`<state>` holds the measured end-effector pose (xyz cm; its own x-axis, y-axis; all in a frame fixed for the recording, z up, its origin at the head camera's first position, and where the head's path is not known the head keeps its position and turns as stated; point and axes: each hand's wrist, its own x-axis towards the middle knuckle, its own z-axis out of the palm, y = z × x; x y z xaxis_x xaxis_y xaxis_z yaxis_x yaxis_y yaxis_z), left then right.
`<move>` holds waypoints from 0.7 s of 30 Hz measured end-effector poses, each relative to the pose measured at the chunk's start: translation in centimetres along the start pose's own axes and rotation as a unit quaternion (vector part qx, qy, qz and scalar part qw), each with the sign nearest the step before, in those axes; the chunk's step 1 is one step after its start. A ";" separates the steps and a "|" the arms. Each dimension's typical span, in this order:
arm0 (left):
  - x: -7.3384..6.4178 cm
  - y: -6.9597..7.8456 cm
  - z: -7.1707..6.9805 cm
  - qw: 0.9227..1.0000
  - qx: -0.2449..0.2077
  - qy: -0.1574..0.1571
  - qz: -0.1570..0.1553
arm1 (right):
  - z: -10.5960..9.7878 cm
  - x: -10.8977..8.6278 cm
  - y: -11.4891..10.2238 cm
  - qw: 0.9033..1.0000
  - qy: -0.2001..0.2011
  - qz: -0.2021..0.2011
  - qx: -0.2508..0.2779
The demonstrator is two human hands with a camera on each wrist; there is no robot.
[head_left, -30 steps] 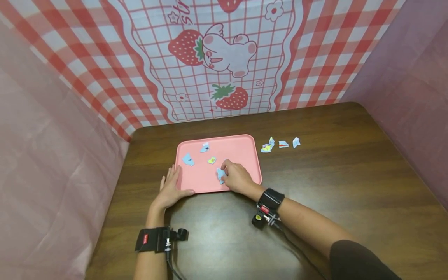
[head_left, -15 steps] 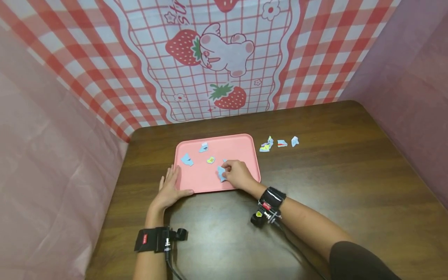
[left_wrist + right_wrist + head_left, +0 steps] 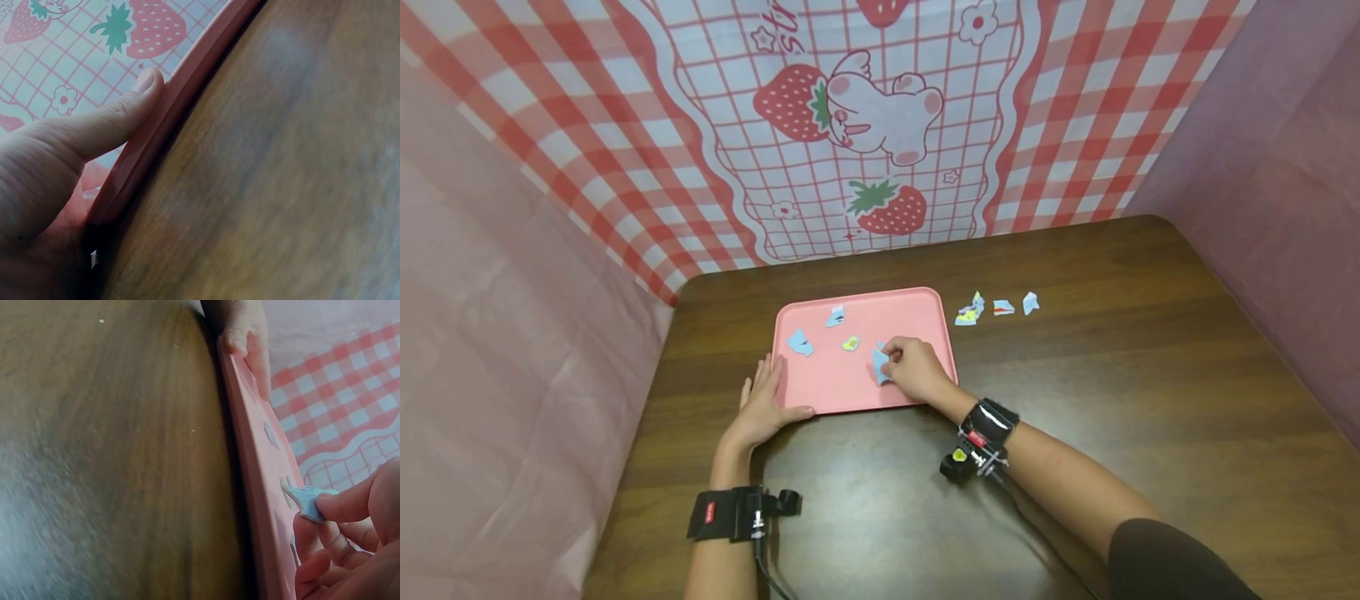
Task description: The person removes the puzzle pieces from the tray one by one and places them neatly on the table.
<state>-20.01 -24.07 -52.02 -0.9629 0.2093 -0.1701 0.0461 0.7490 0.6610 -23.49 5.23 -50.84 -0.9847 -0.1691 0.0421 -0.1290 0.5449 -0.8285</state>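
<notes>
My right hand pinches a light blue, irregular puzzle piece between thumb and fingers, over the right half of the pink tray. In the right wrist view the piece is tilted, showing its thin edge. At the tray's near left corner is my left hand, its thumb along the front rim and its fingers stretched along the left side. Lying in the tray are a blue piece, a blue-and-white piece and a small yellow piece.
On the brown table, right of the tray, lie a yellow-and-purple cluster, a red-striped piece and a pale blue piece. A strawberry-print cloth hangs behind the table. Each wrist wears a camera strap with a cable.
My right hand has moved slightly to the right and away from me, turning the blue puzzle piece in its fingers. The left hand stays at the tray corner.
</notes>
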 end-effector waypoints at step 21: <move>0.0 -0.4 0.2 1.000 -0.004 0.002 0.005 | -3.7 0.9 2.0 0.997 0.030 0.021 0.065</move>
<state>-19.98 -24.24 -52.40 -0.9636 0.2141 -0.1604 0.0533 0.7414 0.6689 -25.12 9.25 -50.39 -0.9947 -0.0964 0.0353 -0.0742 0.4381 -0.8959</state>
